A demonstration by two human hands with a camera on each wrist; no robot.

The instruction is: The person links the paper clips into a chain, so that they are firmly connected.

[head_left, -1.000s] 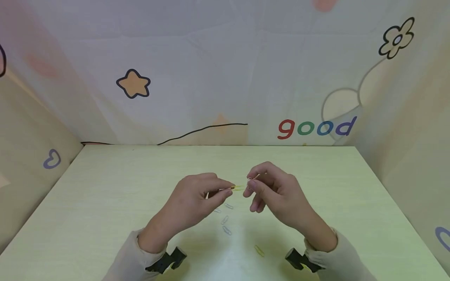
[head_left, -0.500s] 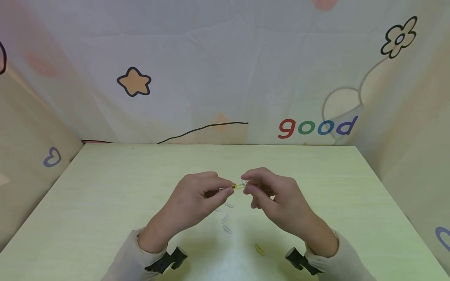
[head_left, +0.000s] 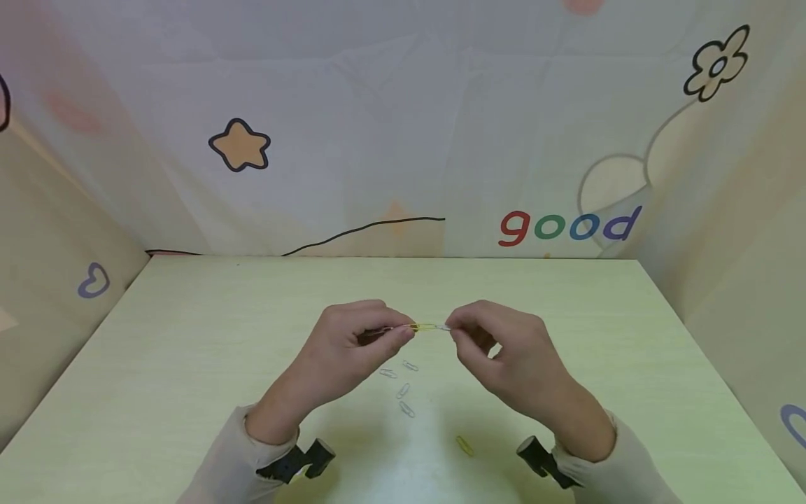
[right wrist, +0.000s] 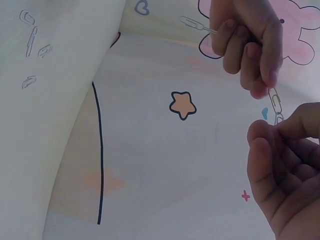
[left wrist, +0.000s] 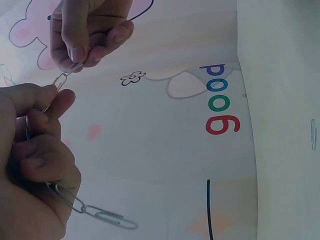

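Between thumb and index finger, my left hand pinches one end of a yellow paper clip. A chain of silver paper clips runs through that palm and hangs out past the curled lower fingers in the left wrist view; its middle is hidden by the hand. Opposite, my right hand pinches a silver paper clip by its far end, mostly covered by the fingertips. This clip meets the yellow one end to end, the two forming a straight line between the hands above the table.
Several loose silver paper clips lie on the pale table below the hands. Closer to the front lies a loose yellow paper clip. A printed cloth stands behind the table and along both sides.
My right hand has brought its silver clip to the yellow clip's free end, then drawn slightly right, leaving both clips in line. My left hand has risen a little, keeping its pinch.
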